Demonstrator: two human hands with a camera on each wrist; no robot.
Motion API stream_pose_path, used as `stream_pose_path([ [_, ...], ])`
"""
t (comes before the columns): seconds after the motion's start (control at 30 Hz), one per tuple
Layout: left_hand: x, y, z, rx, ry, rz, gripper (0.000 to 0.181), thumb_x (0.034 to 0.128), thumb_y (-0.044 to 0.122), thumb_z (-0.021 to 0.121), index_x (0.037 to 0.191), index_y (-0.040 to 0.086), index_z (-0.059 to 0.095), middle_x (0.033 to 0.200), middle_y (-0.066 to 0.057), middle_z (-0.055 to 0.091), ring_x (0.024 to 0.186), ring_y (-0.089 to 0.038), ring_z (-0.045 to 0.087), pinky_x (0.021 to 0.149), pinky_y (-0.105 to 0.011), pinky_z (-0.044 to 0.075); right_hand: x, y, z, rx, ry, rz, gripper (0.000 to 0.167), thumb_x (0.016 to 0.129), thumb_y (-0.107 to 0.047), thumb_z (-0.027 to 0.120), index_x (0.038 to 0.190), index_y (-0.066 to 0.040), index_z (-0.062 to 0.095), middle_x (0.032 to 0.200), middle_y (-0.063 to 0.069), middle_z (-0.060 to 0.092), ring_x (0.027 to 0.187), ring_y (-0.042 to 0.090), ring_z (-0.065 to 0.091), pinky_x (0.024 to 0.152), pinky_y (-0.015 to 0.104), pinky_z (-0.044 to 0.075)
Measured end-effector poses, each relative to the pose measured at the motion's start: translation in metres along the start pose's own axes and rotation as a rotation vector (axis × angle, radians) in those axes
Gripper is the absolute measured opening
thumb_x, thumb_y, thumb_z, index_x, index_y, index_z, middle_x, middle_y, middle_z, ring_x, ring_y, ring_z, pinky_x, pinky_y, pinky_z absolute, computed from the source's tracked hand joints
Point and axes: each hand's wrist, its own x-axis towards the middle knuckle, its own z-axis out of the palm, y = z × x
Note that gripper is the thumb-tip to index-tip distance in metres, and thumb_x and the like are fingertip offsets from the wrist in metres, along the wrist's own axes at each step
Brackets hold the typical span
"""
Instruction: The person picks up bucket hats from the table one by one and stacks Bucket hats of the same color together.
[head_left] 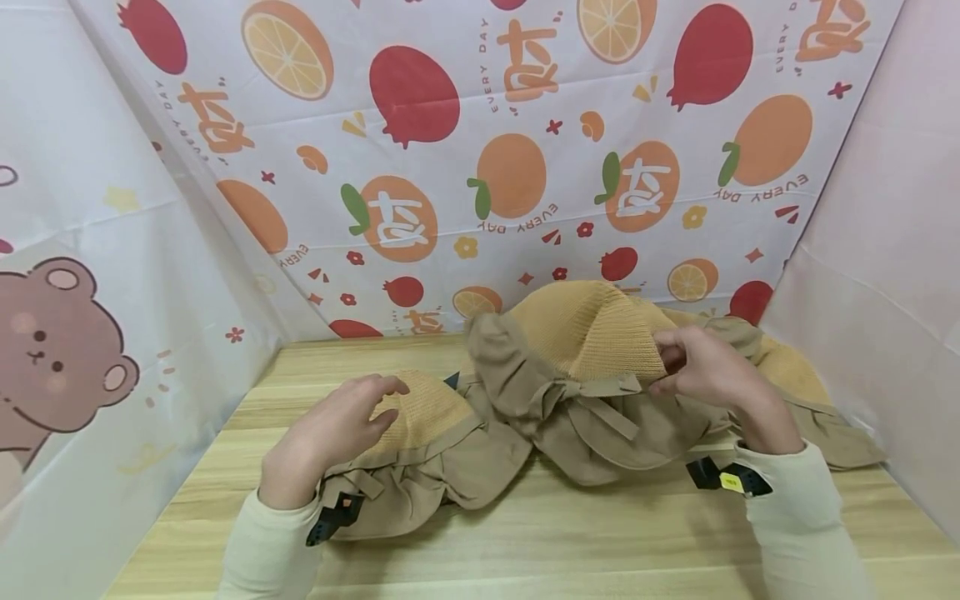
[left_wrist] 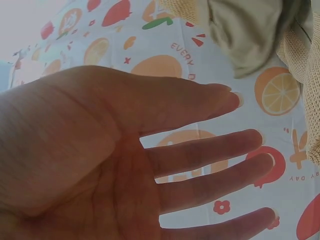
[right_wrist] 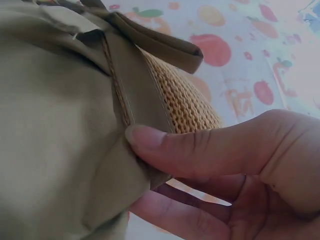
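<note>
My right hand [head_left: 705,371] pinches the middle sun hat [head_left: 592,325] at its right side, where the yellow knitted crown meets the khaki brim. In the right wrist view, the thumb lies over the fabric band [right_wrist: 142,95], with fingers behind the brim [right_wrist: 60,135]. A fabric bow [head_left: 592,392] faces me, and the brim's left part is folded up. My left hand [head_left: 330,433] is near a second, similar hat [head_left: 420,408] on the left. In the left wrist view, the fingers [left_wrist: 215,172] are spread and hold nothing.
Behind my right hand, a third yellow-and-khaki hat [head_left: 795,375] lies at the right, partly hidden. The wooden tabletop [head_left: 540,542] meets a fruit-printed cloth [head_left: 465,92] at the back. White cloth walls stand on both sides, with a bear [head_left: 60,350] on the left one.
</note>
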Motion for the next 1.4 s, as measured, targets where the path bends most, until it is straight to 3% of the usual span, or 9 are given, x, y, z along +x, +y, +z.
stream_pose_path([
  [0.13, -0.001, 0.000, 0.001, 0.002, 0.013, 0.014, 0.030, 0.0950, 0.002, 0.067, 0.125, 0.000, 0.067, 0.125, -0.019, 0.072, 0.110, -0.039, 0.070, 0.092, -0.055, 0.058, -0.003, -0.008, 0.000, -0.001, 0.019, -0.027, 0.023, 0.076, 0.005, 0.084, 0.089, -0.009, 0.072, 0.084, 0.002, 0.079, 0.076, 0.009, 0.069, 0.066, 0.023, 0.051],
  [0.37, -0.002, 0.002, 0.001, -0.001, 0.068, 0.033, 0.035, 0.0962, 0.002, 0.066, 0.131, 0.000, 0.063, 0.130, -0.020, 0.069, 0.115, -0.040, 0.068, 0.097, -0.056, 0.056, -0.011, -0.017, -0.005, 0.025, 0.059, -0.040, 0.024, 0.076, 0.004, 0.085, 0.095, -0.009, 0.075, 0.088, 0.003, 0.080, 0.078, 0.007, 0.071, 0.069, 0.021, 0.052],
  [0.53, -0.003, 0.005, 0.001, -0.016, 0.135, 0.064, 0.043, 0.0962, 0.004, 0.068, 0.138, 0.001, 0.058, 0.135, -0.019, 0.066, 0.124, -0.039, 0.064, 0.103, -0.057, 0.053, -0.019, -0.022, -0.008, -0.013, 0.163, -0.076, 0.025, 0.077, 0.001, 0.086, 0.097, -0.010, 0.076, 0.089, 0.003, 0.080, 0.079, 0.002, 0.072, 0.068, 0.019, 0.052],
  [0.8, -0.005, 0.011, 0.002, -0.032, 0.159, 0.080, 0.046, 0.0957, 0.006, 0.070, 0.140, 0.004, 0.058, 0.136, -0.016, 0.066, 0.126, -0.037, 0.063, 0.104, -0.056, 0.053, -0.029, -0.030, -0.009, -0.103, 0.300, -0.166, 0.027, 0.074, -0.002, 0.090, 0.092, -0.017, 0.076, 0.082, -0.003, 0.080, 0.076, -0.009, 0.067, 0.067, 0.015, 0.045],
  [1.03, -0.008, 0.015, 0.000, -0.019, 0.153, 0.096, 0.041, 0.0944, 0.008, 0.073, 0.134, 0.003, 0.062, 0.133, -0.015, 0.068, 0.123, -0.036, 0.065, 0.103, -0.055, 0.053, -0.033, -0.033, -0.009, -0.091, 0.305, -0.211, 0.031, 0.072, 0.000, 0.091, 0.089, -0.020, 0.074, 0.079, -0.006, 0.078, 0.075, -0.007, 0.068, 0.068, 0.014, 0.047],
  [1.27, -0.010, 0.020, -0.003, -0.037, 0.102, 0.033, 0.062, 0.0939, 0.025, 0.077, 0.145, -0.001, 0.053, 0.143, -0.021, 0.061, 0.135, -0.042, 0.056, 0.111, -0.059, 0.047, -0.031, -0.040, -0.004, -0.105, 0.288, -0.325, 0.038, 0.068, 0.007, 0.091, 0.085, -0.022, 0.074, 0.080, -0.011, 0.077, 0.074, -0.004, 0.070, 0.068, 0.013, 0.057],
  [1.4, -0.008, 0.021, 0.000, -0.058, 0.079, 0.048, 0.068, 0.0928, 0.032, 0.078, 0.146, -0.001, 0.052, 0.146, -0.021, 0.059, 0.138, -0.041, 0.054, 0.114, -0.058, 0.044, -0.030, -0.044, 0.000, -0.057, 0.247, -0.322, 0.035, 0.071, 0.010, 0.088, 0.087, -0.018, 0.073, 0.085, -0.007, 0.077, 0.078, -0.004, 0.070, 0.068, 0.017, 0.059],
])
